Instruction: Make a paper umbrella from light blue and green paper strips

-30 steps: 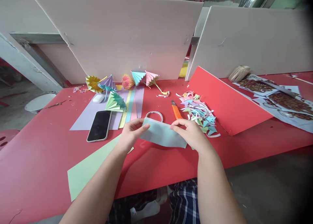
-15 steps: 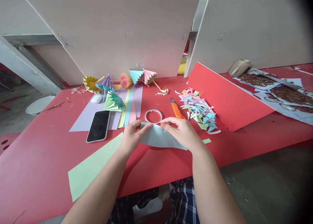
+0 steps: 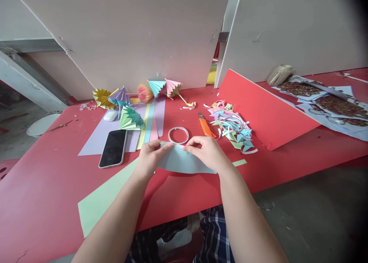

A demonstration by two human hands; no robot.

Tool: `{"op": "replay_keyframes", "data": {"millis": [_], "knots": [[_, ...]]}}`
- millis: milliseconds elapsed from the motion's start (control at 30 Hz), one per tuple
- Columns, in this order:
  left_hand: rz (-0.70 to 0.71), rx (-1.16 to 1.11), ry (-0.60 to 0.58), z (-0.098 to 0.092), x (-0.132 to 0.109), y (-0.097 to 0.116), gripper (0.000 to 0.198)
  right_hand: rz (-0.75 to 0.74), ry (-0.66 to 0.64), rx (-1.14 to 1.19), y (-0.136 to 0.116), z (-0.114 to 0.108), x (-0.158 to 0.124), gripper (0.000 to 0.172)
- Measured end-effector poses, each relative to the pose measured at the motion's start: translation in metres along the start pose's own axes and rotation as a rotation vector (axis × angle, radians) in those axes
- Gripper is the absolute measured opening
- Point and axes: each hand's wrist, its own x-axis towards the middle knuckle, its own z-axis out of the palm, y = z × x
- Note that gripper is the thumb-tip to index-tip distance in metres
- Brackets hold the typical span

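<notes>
**Pinching light blue paper (image 3: 186, 161) over a red surface (image 3: 46, 178)**

Pinching the upper edge of the light blue paper between thumb and fingers of the left grip (image 3: 149, 156), toward its left end. Pinching the same edge with the right grip (image 3: 205, 150), pressing thumb and fingers together around the middle. Leaving a short stretch of edge showing between the thumbs. Letting the lower edge bow toward the body.

Facing a white ring (image 3: 178, 128) lying flat just beyond the paper. Having an orange cutter (image 3: 205, 127) lying to the right of the ring, beside a heap of colored paper scraps (image 3: 234, 127). Seeing a red board (image 3: 267, 110) tilting up behind the scraps, and a small green strip (image 3: 240, 162) lying near the right wrist.

Extending the left forearm over a pale green sheet (image 3: 100, 200). Having a phone (image 3: 113, 148) lying to the left of the left grip, partly covering a purple sheet (image 3: 93, 142). Seeing colored strips (image 3: 149, 123) lying between phone and ring. Seeing a white case (image 3: 110, 115) and a green paper umbrella (image 3: 131, 119) resting beyond the phone, with more paper umbrellas (image 3: 174, 87) lying near a white panel (image 3: 143, 37).
</notes>
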Motion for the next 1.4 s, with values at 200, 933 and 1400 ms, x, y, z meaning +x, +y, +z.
{"op": "replay_keyframes", "data": {"millis": [200,933,1400], "knots": [[-0.037,-0.059,0.046,-0.007,0.003,0.002,0.026,0.042,-0.034,0.019,0.002,-0.017,-0.006,0.02],[-0.072,-0.316,0.108,-0.016,0.012,0.004,0.027,0.033,0.409,0.238,0.046,-0.048,-0.005,0.03],[-0.04,-0.412,0.115,-0.015,0.015,-0.003,0.026,0.084,0.355,0.412,0.037,-0.037,-0.001,0.024]]}}
